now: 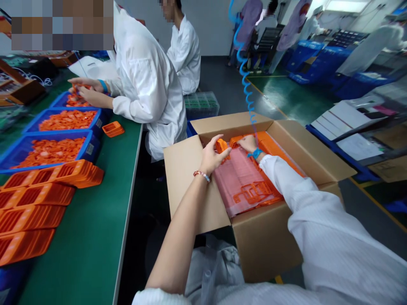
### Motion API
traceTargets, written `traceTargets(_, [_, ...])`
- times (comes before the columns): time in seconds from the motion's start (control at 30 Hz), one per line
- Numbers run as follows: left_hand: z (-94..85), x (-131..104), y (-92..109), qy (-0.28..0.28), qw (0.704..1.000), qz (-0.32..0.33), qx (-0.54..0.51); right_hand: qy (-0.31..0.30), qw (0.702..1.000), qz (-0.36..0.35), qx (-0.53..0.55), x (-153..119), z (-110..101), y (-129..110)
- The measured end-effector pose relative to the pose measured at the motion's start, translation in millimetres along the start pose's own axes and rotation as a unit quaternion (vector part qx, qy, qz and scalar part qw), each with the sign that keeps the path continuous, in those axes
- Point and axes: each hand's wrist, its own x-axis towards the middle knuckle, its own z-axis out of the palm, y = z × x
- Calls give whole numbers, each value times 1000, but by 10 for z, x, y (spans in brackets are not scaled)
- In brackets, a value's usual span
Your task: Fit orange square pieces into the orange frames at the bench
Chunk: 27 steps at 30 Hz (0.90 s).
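Observation:
An open cardboard box (pixel 267 241) stands in front of me, with pink wrapping sheet (pixel 237 173) and rows of orange plastic frames (pixel 276 148) inside. Over the box's far left part, my left hand (pixel 212 156) is closed on orange frames (pixel 221 146). My right hand (pixel 248 144), with a blue band at the wrist, reaches into the far side of the box, its fingers bent round the end of an orange piece (pixel 235 140). Loose orange frames (pixel 254 192) lie on the pink sheet near the box's front.
To the left, a green table (pixel 92 228) bears stacked orange frames (pixel 34 207) and blue trays (pixel 92 148) of orange parts. A co-worker in white (pixel 143 72) handles parts there. A coiled blue hose (pixel 246 80) hangs beyond the box; papers (pixel 340 123) lie at right.

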Motion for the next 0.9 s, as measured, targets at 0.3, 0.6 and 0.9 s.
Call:
traceTargets(0.3, [-3,24,-6,-7,1000,1,26,85,970,143,178,67,288,-230])
traceTargets(0.6, [-12,-3,73,-6,1000,-8,17,91,957,109,251,-230,152,-371])
traceTargets(0.9, [12,66,44,-15,1000,-25,-1,-74,929,-72,355,-965,-269,-567])
